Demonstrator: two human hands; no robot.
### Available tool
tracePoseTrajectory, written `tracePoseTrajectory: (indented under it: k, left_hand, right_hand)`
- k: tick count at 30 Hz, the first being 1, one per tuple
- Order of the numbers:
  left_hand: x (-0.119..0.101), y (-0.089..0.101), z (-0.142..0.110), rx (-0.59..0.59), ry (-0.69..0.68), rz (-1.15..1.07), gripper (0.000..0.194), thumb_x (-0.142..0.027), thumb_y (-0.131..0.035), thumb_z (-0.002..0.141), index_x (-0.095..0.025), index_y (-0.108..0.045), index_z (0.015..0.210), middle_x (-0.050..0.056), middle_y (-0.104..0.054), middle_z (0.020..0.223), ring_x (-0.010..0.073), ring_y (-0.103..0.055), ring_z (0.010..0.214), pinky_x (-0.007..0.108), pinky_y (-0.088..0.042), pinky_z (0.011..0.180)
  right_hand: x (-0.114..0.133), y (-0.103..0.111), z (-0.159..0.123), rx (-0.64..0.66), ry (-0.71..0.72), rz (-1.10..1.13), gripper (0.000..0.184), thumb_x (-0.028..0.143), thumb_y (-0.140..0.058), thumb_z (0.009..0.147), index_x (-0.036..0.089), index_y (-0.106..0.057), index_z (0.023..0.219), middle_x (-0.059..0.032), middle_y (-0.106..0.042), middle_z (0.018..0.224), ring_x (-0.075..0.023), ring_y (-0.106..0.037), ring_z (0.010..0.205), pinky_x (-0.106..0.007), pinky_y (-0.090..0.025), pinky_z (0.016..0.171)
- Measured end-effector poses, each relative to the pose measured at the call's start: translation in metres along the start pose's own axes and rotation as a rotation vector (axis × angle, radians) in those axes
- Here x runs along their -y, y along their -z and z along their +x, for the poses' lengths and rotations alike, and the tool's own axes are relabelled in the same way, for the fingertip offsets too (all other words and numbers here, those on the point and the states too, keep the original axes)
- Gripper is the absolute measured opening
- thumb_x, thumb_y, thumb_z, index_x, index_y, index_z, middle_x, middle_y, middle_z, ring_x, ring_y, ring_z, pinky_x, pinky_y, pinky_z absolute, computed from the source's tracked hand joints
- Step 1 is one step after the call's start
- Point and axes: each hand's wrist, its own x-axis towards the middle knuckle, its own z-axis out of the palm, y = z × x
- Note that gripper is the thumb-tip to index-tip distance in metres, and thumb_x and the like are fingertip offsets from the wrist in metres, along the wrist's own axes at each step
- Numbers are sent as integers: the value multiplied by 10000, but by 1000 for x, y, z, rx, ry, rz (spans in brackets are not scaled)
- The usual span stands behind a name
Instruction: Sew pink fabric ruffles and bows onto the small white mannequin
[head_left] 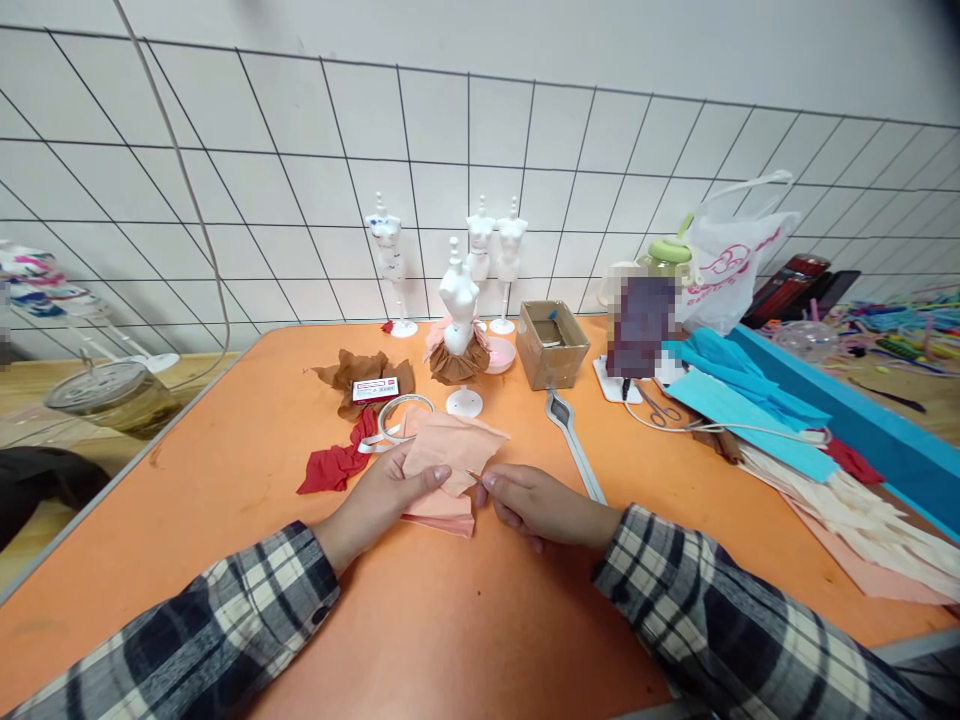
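My left hand (pixel 394 490) is closed on a folded piece of thin peach crepe paper (pixel 454 440), thumb on top. At the paper's right edge my right hand (pixel 529 503) pinches a small torn or twisted bit of it between thumb and fingers. Just beyond stands a small white mannequin (pixel 459 290) wearing a ruffled brown skirt (pixel 457 362). A roll of tape (pixel 405 402) lies partly behind the paper. To the left are crumpled red crepe paper (pixel 334 466), crumpled brown crepe paper (pixel 349 375) and a small printed box (pixel 375 389).
A cardboard box (pixel 553 345), a grey strap-like item (pixel 574 445) and a pink bowl (pixel 500 355) sit beyond my hands. More mannequins (pixel 388 260) line the wall. At right are a phone on a stand (pixel 641 325), scissors (pixel 660 408), blue sheets (pixel 757 420) and a plastic bag (pixel 727 260).
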Motion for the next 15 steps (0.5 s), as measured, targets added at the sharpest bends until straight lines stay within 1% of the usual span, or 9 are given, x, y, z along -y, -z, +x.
tracePoseTrajectory:
  k: [4, 7, 11, 13, 15]
  left_hand:
    - [-6, -6, -1, 46, 16, 27, 281, -310, -693, 814, -145, -637, 1034, 70, -744, 934, 191, -684, 810, 296, -529, 762]
    - [-10, -9, -1, 80, 31, 44, 265, -340, -687, 814, -134, -659, 980, 73, -747, 908, 197, -685, 799, 300, -530, 758]
    - [-10, -9, -1, 129, 69, 45, 263, -366, -657, 835, -140, -676, 969, 80, -752, 912, 209, -693, 801, 313, -533, 754]
    - [-9, -8, -1, 129, 88, 39, 269, -369, -650, 841, -142, -678, 982, 85, -752, 939, 216, -695, 825, 318, -532, 766]
    - [-8, -7, 0, 105, 84, 33, 285, -363, -662, 834, -149, -672, 1023, 79, -751, 954, 211, -693, 834, 304, -530, 761]
  right_hand:
    - [0, -1, 2, -22, -42, -16, 386, 514, -347, 959, 177, -531, 922, 61, -380, 622, -43, -324, 379, -160, -363, 301]
    - [1, -1, 2, -33, -43, -61, 410, 521, -348, 957, 165, -538, 881, 54, -382, 633, -43, -335, 394, -158, -361, 312]
    - [4, -1, 1, -38, -45, -104, 391, 490, -343, 966, 162, -531, 867, 48, -384, 644, -45, -340, 402, -156, -341, 305]
    - [4, -1, 1, -51, -44, -112, 369, 464, -341, 971, 164, -526, 864, 45, -389, 646, -47, -341, 405, -154, -333, 303]
    - [3, 0, 2, -63, -41, -98, 356, 464, -345, 968, 171, -518, 864, 46, -386, 646, -50, -336, 409, -154, -330, 303]
